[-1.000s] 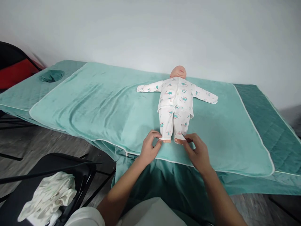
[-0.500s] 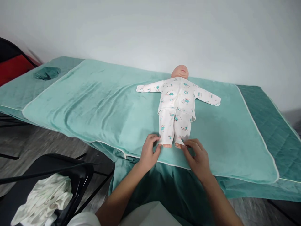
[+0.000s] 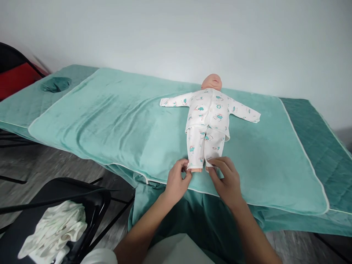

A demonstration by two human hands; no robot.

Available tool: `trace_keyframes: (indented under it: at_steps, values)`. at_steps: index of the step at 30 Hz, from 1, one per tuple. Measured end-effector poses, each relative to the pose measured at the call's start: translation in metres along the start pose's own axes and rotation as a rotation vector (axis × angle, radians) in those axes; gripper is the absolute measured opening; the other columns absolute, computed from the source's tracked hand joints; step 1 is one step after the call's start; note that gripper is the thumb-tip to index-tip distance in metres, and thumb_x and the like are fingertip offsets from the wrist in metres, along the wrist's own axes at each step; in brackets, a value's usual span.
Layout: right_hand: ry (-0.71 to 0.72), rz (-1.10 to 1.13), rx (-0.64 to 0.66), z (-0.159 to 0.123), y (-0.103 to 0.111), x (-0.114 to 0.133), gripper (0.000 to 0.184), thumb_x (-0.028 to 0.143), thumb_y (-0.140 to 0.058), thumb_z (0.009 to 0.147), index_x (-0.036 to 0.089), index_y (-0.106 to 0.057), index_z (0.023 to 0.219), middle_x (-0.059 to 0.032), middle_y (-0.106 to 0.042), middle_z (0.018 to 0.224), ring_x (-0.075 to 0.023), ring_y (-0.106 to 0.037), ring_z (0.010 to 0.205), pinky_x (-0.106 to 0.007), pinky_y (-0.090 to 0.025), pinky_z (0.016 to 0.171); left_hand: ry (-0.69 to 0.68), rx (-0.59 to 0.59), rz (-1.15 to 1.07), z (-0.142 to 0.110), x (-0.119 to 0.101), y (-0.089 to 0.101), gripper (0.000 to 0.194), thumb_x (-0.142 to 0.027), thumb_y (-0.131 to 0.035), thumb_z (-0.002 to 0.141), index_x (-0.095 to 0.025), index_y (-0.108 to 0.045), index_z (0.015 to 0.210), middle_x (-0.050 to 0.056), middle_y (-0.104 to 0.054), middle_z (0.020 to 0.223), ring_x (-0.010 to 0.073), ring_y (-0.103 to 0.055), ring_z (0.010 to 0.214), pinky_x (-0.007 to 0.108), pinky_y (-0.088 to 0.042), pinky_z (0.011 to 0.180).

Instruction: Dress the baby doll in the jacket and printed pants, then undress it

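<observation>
A baby doll lies on its back with its head toward the wall and both arms stretched sideways. It wears a white printed top and matching printed trousers. My left hand pinches the outer edge of one trouser cuff, beside the toes that peek out below it. Around the other cuff, my right hand is closed, thumb and fingers on the hem, and it hides most of that foot. The sleeve ends cover the doll's hands.
A light green cover with white piping is spread over the bed, which has a face hole at the left. Crumpled white clothing lies on a black chair at lower left. A pale wall stands behind.
My right hand has shifted inward along the hem, and the folded cuff there now lies straighter over the foot. My left hand stays at its cuff.
</observation>
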State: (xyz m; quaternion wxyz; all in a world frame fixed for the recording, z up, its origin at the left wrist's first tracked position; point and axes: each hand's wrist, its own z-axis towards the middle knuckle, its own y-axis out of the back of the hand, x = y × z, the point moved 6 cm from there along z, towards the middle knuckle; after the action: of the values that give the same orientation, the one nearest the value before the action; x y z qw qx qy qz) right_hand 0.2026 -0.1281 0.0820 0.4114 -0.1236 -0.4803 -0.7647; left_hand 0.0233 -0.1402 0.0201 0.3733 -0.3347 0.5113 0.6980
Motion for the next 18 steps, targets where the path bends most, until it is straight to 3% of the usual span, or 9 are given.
trace_keyframes:
  at_steps: [3,7,13,18]
  values:
    - [0.078,-0.076,0.064,-0.003,-0.004,0.008,0.032,0.014,-0.063,0.091,0.025,-0.058,0.12,-0.0102,-0.062,0.116,-0.0256,-0.058,0.108,-0.044,-0.051,0.089,-0.017,-0.004,-0.019,-0.004,0.0,0.0,0.024,-0.015,-0.056,0.089,-0.023,-0.054,0.112,0.002,-0.07,0.093,0.0154,-0.067,0.081,0.03,-0.053,0.072]
    - [0.139,-0.164,0.139,-0.005,-0.012,0.013,0.038,0.015,-0.062,0.091,0.025,-0.054,0.126,-0.0129,-0.058,0.127,-0.0289,-0.054,0.117,-0.048,-0.048,0.092,-0.117,-0.021,0.115,-0.005,-0.001,0.001,0.014,-0.015,-0.054,0.091,-0.023,-0.056,0.102,0.003,-0.066,0.091,0.0188,-0.064,0.085,0.034,-0.053,0.075]
    - [0.152,-0.263,0.157,0.0,-0.018,0.014,0.015,0.015,-0.059,0.093,0.023,-0.062,0.104,-0.0081,-0.066,0.106,-0.0255,-0.057,0.1,-0.043,-0.044,0.083,-0.201,-0.04,0.173,0.0,-0.008,0.005,0.012,-0.013,-0.053,0.092,-0.024,-0.053,0.097,0.004,-0.065,0.097,0.0221,-0.059,0.093,0.038,-0.05,0.081]
    - [0.183,-0.238,0.147,-0.002,-0.016,0.015,0.011,0.014,-0.059,0.093,0.022,-0.061,0.1,-0.0067,-0.065,0.096,-0.023,-0.055,0.092,-0.04,-0.043,0.078,-0.171,-0.058,0.153,0.0,-0.006,0.009,0.017,-0.009,-0.056,0.087,-0.023,-0.051,0.094,0.007,-0.063,0.111,0.0234,-0.058,0.108,0.041,-0.049,0.092]
